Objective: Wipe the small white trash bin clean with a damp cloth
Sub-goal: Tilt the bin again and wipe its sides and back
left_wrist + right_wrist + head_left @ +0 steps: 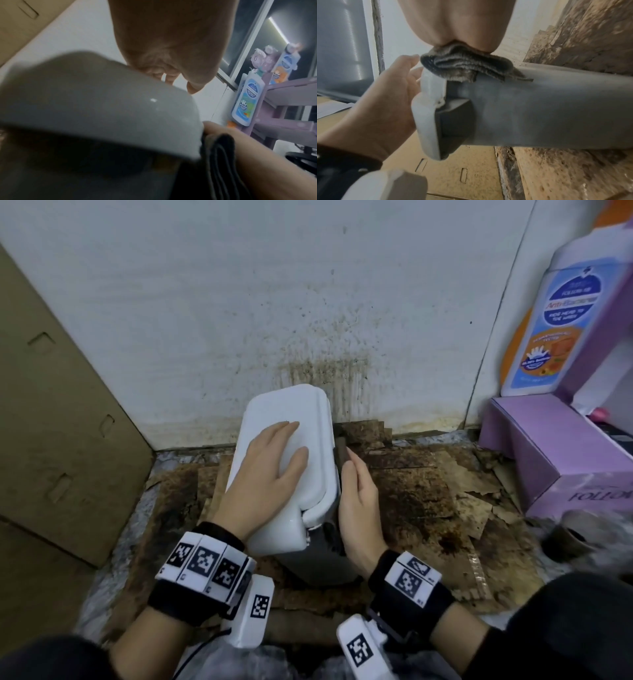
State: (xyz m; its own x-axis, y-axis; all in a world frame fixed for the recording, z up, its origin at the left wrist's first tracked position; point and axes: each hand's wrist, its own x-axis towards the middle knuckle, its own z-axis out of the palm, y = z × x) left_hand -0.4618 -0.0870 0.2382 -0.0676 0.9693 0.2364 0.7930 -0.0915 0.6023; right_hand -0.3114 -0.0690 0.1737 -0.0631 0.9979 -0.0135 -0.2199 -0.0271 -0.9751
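Against the bin, my left hand lies flat on its lid while my right hand presses the cloth to its right wall.

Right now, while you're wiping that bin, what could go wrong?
The bin might tip or slide, since the cloth pushes sideways on it and only the left hand lying flat on the lid steadies it. The right hand could also brush the dirty cardboard close beside it and carry that grime back onto the bin.
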